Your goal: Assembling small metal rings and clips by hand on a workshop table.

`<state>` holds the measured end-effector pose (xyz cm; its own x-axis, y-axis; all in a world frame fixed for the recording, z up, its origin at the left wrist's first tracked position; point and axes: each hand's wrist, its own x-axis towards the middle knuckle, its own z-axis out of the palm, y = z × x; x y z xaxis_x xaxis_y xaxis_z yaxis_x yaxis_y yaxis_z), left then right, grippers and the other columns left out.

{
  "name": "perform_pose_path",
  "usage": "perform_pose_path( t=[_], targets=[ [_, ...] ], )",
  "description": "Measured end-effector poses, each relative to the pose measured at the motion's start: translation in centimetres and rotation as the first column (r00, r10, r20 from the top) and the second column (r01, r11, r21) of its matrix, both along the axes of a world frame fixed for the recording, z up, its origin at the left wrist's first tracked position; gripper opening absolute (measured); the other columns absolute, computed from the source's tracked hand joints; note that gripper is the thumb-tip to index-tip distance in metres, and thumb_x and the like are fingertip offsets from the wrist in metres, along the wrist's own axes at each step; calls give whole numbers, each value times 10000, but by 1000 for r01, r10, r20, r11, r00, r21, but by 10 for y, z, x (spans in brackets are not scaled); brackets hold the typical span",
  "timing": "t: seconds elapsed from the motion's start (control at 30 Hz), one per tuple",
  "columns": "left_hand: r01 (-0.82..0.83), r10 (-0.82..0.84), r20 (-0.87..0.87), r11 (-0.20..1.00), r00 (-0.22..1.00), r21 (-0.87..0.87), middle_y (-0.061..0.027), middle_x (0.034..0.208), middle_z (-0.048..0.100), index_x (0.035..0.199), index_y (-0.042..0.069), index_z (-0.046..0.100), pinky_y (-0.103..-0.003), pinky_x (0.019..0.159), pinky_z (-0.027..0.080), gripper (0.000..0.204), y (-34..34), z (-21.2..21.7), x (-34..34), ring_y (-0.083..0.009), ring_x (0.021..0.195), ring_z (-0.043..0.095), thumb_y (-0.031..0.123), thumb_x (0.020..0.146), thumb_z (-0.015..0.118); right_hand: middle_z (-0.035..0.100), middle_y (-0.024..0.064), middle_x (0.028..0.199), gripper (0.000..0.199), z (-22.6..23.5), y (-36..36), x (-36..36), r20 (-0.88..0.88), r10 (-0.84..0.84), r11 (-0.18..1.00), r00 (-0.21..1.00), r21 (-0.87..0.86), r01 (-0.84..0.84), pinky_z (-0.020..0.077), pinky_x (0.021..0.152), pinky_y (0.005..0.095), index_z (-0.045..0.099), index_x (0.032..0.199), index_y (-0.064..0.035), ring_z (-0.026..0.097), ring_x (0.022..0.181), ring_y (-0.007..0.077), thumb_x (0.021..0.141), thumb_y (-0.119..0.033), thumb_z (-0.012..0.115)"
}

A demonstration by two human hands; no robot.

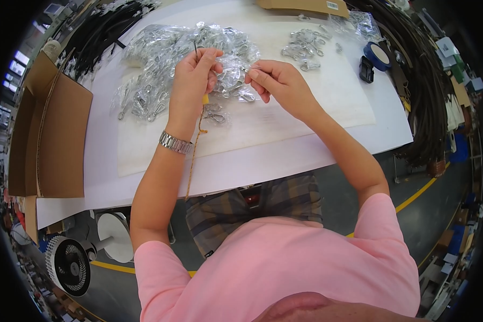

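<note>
My left hand (199, 70) is closed around a slim tool; its dark thin tip (195, 49) sticks up past the fingers and a yellow end (205, 99) shows below. An orange cord (196, 147) hangs down from there toward the table's near edge. My right hand (276, 81) pinches something small at its fingertips, too small to make out. Both hands are raised over a large heap of metal snap hooks in clear plastic bags (155, 51). A bagged hook (215, 114) lies apart beneath my left hand.
A smaller group of bagged hooks (306, 43) lies at the back right, near a blue tape roll (378, 56) and a black case (366, 70). An open carton (64, 134) stands left; black straps (104, 32) lie behind. A fan (68, 265) stands below the table.
</note>
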<state>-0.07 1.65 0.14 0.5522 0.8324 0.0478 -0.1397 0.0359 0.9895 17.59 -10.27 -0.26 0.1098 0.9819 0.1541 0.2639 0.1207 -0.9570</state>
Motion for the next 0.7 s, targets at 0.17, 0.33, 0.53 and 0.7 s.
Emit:
perform_pose_path(
  t=[0.17, 0.33, 0.53, 0.7],
  targets=[
    [245, -202, -281, 961, 938, 130, -12, 812, 659, 1147, -9, 690, -211, 576, 391, 318, 3, 1, -2, -41, 670, 470, 247, 1069, 517, 662, -2, 752, 229, 1, 0, 5, -192, 37, 999, 981, 19, -34, 476, 585, 225, 718, 961, 1, 568, 632, 65, 1038, -176, 594],
    [387, -359, -230, 917, 905, 91, -57, 895, 721, 1138, -11, 687, -225, 580, 397, 290, -1, 11, -6, -64, 667, 486, 202, 1065, 505, 714, 19, 795, 230, -5, 2, 5, -18, -115, 987, 993, 110, 116, 504, 569, 232, 747, 988, 32, 630, 660, 68, 1015, -169, 640],
    [522, -499, -199, 849, 843, 83, -101, 962, 751, 1153, -10, 658, -222, 584, 415, 271, -13, 14, -3, -73, 668, 517, 192, 1076, 494, 718, 94, 784, 170, 1, -4, -5, 213, -246, 956, 946, 217, 199, 525, 577, 298, 735, 996, 17, 666, 635, 172, 976, -126, 646],
    [539, -530, -116, 839, 840, 66, -119, 952, 751, 1167, -14, 641, -219, 566, 416, 266, -14, 5, -1, -70, 650, 526, 194, 1075, 503, 679, 147, 774, 85, -4, -5, -8, 450, -381, 871, 808, 468, 150, 517, 594, 377, 671, 923, -23, 656, 662, 316, 948, -100, 648]
  ],
)
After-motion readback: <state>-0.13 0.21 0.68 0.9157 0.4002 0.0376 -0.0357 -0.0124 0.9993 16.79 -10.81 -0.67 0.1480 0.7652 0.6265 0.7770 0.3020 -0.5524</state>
